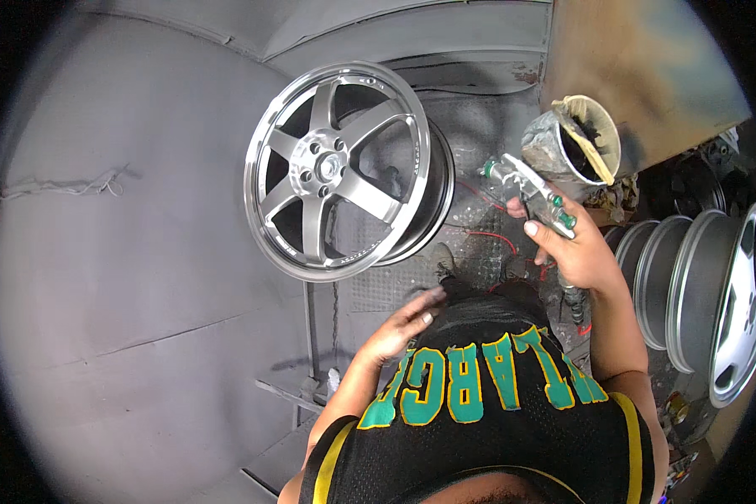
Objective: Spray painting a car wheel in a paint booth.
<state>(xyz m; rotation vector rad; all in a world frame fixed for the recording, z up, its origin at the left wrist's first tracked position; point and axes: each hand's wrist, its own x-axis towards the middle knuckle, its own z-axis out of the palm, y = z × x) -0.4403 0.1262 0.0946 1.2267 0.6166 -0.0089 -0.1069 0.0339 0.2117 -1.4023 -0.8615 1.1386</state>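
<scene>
A silver six-spoke alloy wheel (370, 197) is raised on a metal stand (309, 332), tilted face up in front of me. My right hand (567, 252) grips a metal spray gun (529, 189) with green fittings, held just right of the wheel, its nozzle end toward the wheel. My left hand (399, 332) is below the wheel near the front of my dark clothing, its fingers loosely extended and slightly blurred, holding nothing that I can see. A red hose (500, 239) runs behind and below my right hand.
A grimy bucket (546, 134) with a stick across it sits right of the wheel, near a brown panel (647, 50). Several wheel rims (689, 294) stand at the right. Grey walls (126, 269) enclose the left and back. A tangled wire (84, 189) hangs at far left.
</scene>
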